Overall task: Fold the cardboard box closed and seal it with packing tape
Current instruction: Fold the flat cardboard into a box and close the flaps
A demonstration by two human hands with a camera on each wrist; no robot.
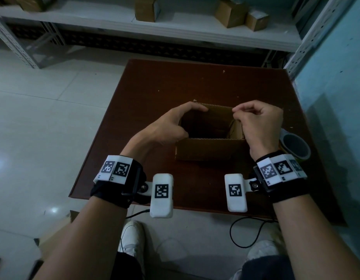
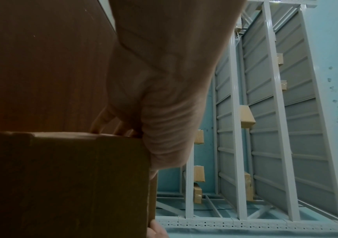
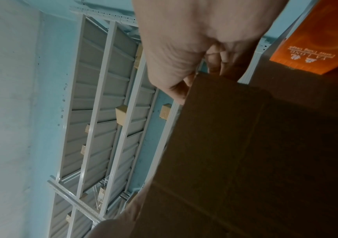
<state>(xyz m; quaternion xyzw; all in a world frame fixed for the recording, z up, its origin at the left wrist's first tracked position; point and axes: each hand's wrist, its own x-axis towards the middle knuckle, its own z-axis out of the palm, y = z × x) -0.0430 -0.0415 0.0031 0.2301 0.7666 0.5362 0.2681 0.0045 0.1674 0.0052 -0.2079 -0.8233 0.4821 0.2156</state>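
The left hand (image 1: 165, 129) is spanning the left side of the box (image 1: 210, 148), fingers stretched wide over the open top so the tips are lying along the far flap's edge and the thumb is dropping toward the near left corner. Held that way, the hand is probably steadying the box while getting ready to draw that far flap inward. In the left wrist view its fingers (image 2: 102, 124) are curling over a cardboard edge, though the palm is blocking most of the contact, so how firmly they are pressing is hard to say.

The box is sitting near the middle of the table (image 1: 154, 87), its top open and its dark inside showing. The near flap is hanging down outside the front wall, out of the way, which is leaving the opening free for the side flaps to go in first.

The right hand (image 1: 257, 124) is working at the right side of the box, its fingers bent and pinching the top edge of the right flap; the right wrist view is showing fingertips (image 3: 181, 90) wrapped over that cardboard edge. The grip looks suited to tipping that flap down into the opening.

Just right of the box, the tape (image 1: 294, 147) is waiting on the table beside the right wrist, within easy reach for sealing once the flaps are meeting. No flap is closed yet, so the folding is only beginning.
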